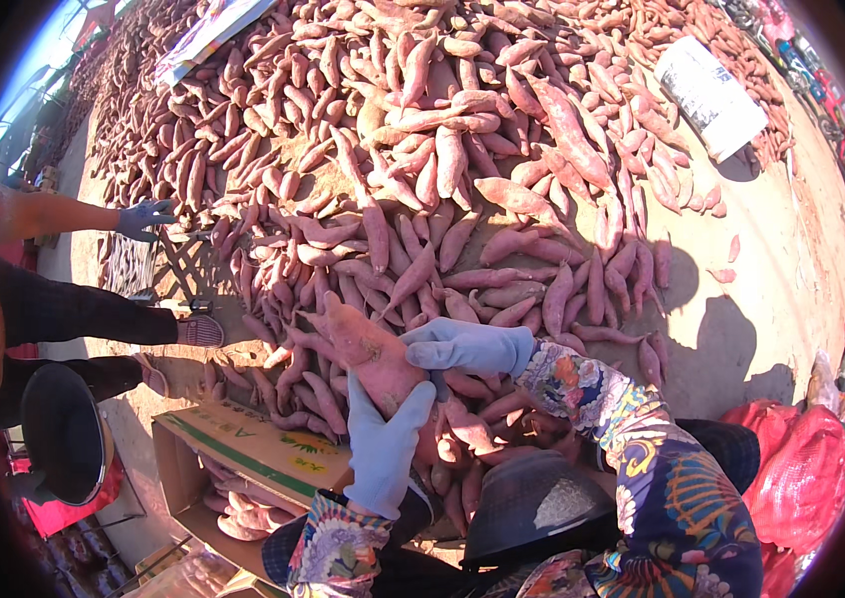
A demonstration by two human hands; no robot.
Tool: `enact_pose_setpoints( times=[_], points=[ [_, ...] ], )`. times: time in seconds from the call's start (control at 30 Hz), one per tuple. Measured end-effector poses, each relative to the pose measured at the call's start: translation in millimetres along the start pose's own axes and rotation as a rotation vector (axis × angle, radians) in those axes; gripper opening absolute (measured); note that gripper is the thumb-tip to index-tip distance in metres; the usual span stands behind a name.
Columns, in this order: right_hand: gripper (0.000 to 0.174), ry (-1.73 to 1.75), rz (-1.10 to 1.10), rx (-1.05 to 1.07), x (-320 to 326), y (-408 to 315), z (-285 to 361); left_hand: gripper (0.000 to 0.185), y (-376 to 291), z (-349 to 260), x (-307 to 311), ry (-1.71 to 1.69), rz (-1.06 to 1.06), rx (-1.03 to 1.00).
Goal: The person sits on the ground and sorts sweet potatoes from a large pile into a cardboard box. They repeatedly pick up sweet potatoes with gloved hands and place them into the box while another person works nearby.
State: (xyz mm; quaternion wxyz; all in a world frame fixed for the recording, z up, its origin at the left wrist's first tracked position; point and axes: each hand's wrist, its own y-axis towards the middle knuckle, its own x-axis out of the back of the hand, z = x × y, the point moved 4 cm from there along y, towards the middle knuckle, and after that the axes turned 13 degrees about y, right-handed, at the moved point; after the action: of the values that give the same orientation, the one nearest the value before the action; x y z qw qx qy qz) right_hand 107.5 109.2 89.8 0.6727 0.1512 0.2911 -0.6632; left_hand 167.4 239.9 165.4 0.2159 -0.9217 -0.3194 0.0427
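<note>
A large, thick sweet potato (372, 347) with a pointed top is held up in front of me, a dark rough patch on its skin. My left hand (391, 445), in a pale blue work glove, cups its lower end between thumb and fingers. From the right side, my right hand (463, 347) in a matching glove grips it near the middle. Beneath and beyond my hands spreads a big heap of sweet potatoes (407, 284). Beside my left forearm is an open cardboard box (239, 452) with sweet potatoes inside.
A black bucket (542, 504) sits close by my lap. At left, another person's gloved hand (144, 220) reaches toward the heap, and a second dark bucket (64, 433) is near them. Red mesh sacks (796, 471) stand at right. A white bucket (710, 97) lies at the far right.
</note>
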Motion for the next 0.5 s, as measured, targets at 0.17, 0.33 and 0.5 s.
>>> enact_pose_setpoints(
  times=[0.17,0.33,0.5],
  points=[
    [0.041,0.032,-0.990,0.176,137.1,5.3,37.0,0.049,-2.9,11.8,-0.6,-0.254,0.165,0.326],
    [0.053,0.091,-1.271,0.241,233.2,26.4,46.1,0.078,13.5,15.1,-7.7,0.087,-0.024,0.056],
    [0.043,0.277,-1.197,0.259,306.4,61.9,43.3,0.086,20.9,24.5,-2.4,0.168,-0.016,0.061]
  ],
)
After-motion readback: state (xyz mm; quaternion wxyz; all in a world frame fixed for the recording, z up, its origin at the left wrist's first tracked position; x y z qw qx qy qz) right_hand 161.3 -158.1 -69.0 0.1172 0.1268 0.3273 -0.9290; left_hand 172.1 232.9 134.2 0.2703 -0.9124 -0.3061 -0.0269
